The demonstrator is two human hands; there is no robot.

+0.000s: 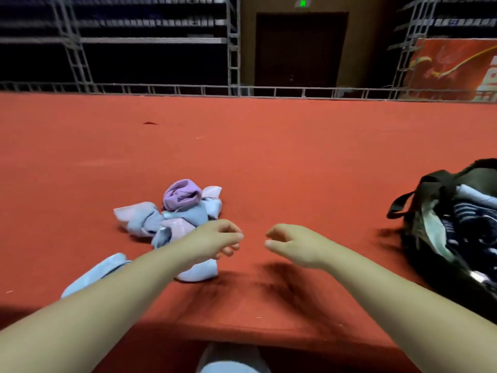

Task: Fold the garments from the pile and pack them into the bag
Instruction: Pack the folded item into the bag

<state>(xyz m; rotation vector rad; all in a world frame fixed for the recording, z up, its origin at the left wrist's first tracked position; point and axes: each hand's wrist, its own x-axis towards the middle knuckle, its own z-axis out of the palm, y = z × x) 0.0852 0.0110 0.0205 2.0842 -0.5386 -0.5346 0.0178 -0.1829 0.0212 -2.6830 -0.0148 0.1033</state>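
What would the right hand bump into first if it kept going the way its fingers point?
Probably the left hand: the right hand's fingers point leftward at it across a small gap, though depth is unclear.

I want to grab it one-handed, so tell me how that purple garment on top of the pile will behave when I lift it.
The purple garment sits crumpled in soft folds, so it will probably go floppy and unroll as it rises. It looks small and thin, likely light. It rests on the blue and pink pieces of the pile, so it may drag one along.
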